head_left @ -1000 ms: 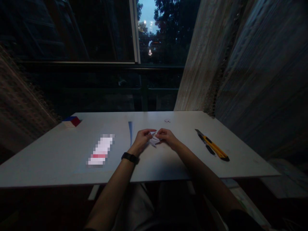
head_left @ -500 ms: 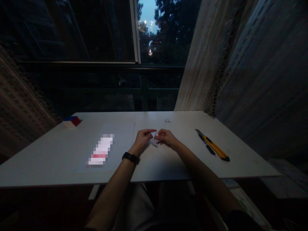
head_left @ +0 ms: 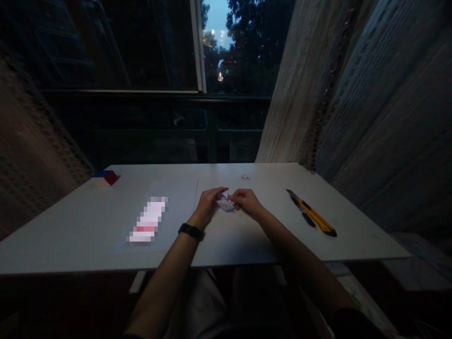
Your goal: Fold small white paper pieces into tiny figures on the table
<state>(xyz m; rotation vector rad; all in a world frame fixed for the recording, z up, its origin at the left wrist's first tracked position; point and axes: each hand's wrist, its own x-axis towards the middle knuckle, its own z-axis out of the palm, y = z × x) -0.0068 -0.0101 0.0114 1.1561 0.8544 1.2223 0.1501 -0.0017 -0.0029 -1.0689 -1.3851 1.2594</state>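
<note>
A small folded piece of white paper (head_left: 225, 202) lies low over the middle of the white table (head_left: 247, 240). My left hand (head_left: 208, 205), with a black watch on its wrist, pinches the paper's left side. My right hand (head_left: 247, 201) pinches its right side with curled fingers. Both hands rest close to the tabletop, facing each other.
A yellow and black utility knife (head_left: 312, 219) lies to the right. A sheet of paper (head_left: 169, 207) with a blurred patch lies to the left, and a red and blue block (head_left: 106, 177) sits at the far left corner. A tiny white scrap (head_left: 245, 177) lies behind my hands. Curtains hang on both sides.
The folded paper has been pressed flatter between my fingers, and my hands have drawn slightly closer together. Nothing else on the table moved.
</note>
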